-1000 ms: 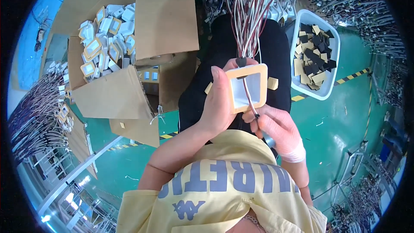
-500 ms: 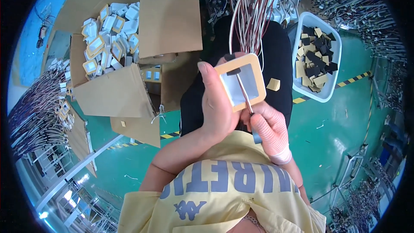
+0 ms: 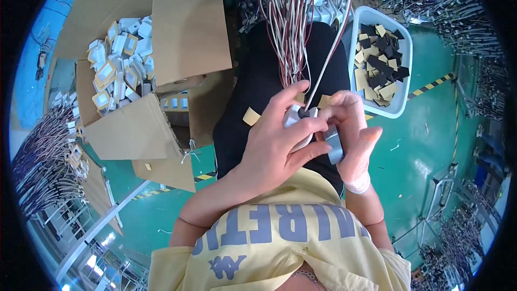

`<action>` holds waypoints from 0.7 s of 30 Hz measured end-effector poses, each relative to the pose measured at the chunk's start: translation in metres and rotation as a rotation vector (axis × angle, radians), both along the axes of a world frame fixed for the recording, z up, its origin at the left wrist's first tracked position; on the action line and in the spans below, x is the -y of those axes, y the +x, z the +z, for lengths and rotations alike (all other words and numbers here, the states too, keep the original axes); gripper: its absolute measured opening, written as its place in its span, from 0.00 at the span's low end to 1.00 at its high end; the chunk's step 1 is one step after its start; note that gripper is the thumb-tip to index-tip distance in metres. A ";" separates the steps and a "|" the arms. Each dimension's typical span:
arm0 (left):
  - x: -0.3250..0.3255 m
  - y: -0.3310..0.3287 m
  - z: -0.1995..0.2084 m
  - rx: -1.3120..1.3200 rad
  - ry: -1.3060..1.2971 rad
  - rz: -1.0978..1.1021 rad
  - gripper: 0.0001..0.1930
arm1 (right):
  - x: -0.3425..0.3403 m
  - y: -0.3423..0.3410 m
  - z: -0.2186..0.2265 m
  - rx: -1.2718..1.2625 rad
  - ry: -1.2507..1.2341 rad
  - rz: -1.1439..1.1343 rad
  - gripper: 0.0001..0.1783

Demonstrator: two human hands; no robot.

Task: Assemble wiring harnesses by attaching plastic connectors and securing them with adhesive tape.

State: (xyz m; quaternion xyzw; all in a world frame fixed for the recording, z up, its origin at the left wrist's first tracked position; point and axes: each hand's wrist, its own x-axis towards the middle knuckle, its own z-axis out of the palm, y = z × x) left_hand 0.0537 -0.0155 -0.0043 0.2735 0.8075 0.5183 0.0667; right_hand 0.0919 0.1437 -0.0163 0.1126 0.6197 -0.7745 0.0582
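A white plastic housing (image 3: pixel 295 116) is gripped by my left hand (image 3: pixel 272 143), thumb and index finger bent around it. A black grommet (image 3: pixel 307 112) sits at its edge, and a white cable (image 3: pixel 333 54) runs up from there toward the far right. My right hand (image 3: pixel 354 140), with tape on its fingers, is closed right beside the housing, its fingertips near the grommet. Against its palm lies a smooth grey-blue piece (image 3: pixel 334 145), whose kind I cannot make out. The housing's tan-rimmed face is hidden.
Bundled red and white cables (image 3: pixel 291 27) lie over my dark trousers with small tan pads (image 3: pixel 251 116). At left, a cardboard box (image 3: pixel 132 136) holds many white housings. A white bin (image 3: pixel 401 89) of black and tan pads stands at right. More cable bundles (image 3: pixel 46 145) flank both sides.
The housing has been turned over, so its open tan-rimmed face no longer shows. My left hand has curled over it, and my right hand has moved up beside it.
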 end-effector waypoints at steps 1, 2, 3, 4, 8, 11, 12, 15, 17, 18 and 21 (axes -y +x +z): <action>-0.001 0.001 0.001 0.064 0.012 -0.027 0.08 | 0.003 0.001 0.006 0.014 0.033 -0.010 0.49; -0.003 0.001 0.000 0.066 0.009 -0.025 0.08 | 0.003 0.001 0.002 0.015 0.030 -0.008 0.49; -0.006 0.001 -0.002 0.040 0.017 0.010 0.08 | 0.004 0.001 -0.003 -0.126 0.089 0.002 0.47; -0.007 0.000 -0.003 0.014 0.026 0.042 0.08 | 0.004 0.001 -0.007 -0.266 0.149 0.009 0.45; -0.007 0.000 -0.011 0.020 -0.008 0.011 0.07 | 0.000 0.002 -0.018 -0.258 0.088 0.075 0.35; -0.008 -0.001 -0.017 -0.012 -0.005 0.099 0.06 | -0.002 0.001 -0.011 -0.144 0.255 0.128 0.30; -0.008 0.000 -0.019 -0.010 -0.005 0.098 0.06 | -0.003 0.000 -0.008 -0.144 0.407 0.181 0.30; -0.008 0.001 -0.025 -0.043 0.025 0.149 0.07 | -0.008 0.000 0.001 -0.047 0.374 0.263 0.29; -0.008 0.001 -0.025 -0.167 -0.052 0.242 0.08 | -0.011 0.000 0.000 -0.152 0.398 0.311 0.25; -0.008 0.002 -0.026 -0.168 -0.054 0.242 0.08 | -0.011 0.002 0.003 -0.153 0.396 0.311 0.25; -0.006 -0.002 -0.032 -0.271 -0.077 0.288 0.06 | -0.007 0.005 0.011 -0.043 0.173 0.283 0.18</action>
